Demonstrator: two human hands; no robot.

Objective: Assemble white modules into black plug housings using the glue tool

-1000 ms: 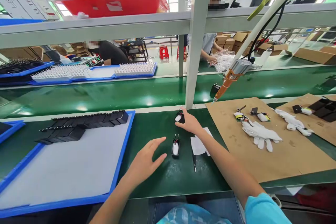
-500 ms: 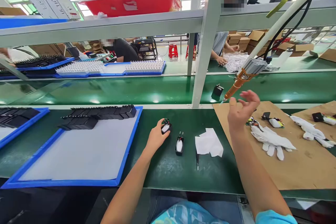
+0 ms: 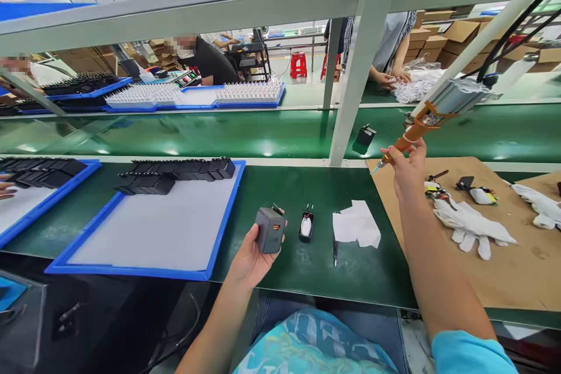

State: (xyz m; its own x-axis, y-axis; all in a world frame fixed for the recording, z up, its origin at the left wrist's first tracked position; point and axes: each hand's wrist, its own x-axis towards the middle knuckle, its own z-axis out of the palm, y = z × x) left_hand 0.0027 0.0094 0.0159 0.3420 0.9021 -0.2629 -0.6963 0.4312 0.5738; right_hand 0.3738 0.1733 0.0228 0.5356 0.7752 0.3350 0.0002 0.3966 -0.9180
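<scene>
My left hand (image 3: 254, 254) holds a black power adapter case (image 3: 269, 229) above the green bench, a side with small orange-lined ports facing me. Its fingers wrap round the case from beneath. Up at the right, my right hand (image 3: 408, 169) grips the orange barrel of a glue dispenser (image 3: 411, 139), whose thin blue tip points down and left. Between the hands lies an open adapter housing (image 3: 305, 225) with a white part inside and two pins at its far end. Beside it are a white paper sheet (image 3: 357, 225) and dark tweezers (image 3: 335, 252), partly under the sheet.
A blue-rimmed tray (image 3: 214, 234) with rows of black cases (image 3: 197, 169) stands at left. White gloves (image 3: 473, 225) and circuit parts (image 3: 482, 194) lie on brown cardboard (image 3: 517, 280). A metal post (image 3: 357, 70) rises behind the bench. Another person's hand (image 3: 6, 187) shows at the left edge.
My left hand has lifted the adapter case off the bench and turned it. My right hand, open beside the dispenser before, now grips it. The view has tilted down.
</scene>
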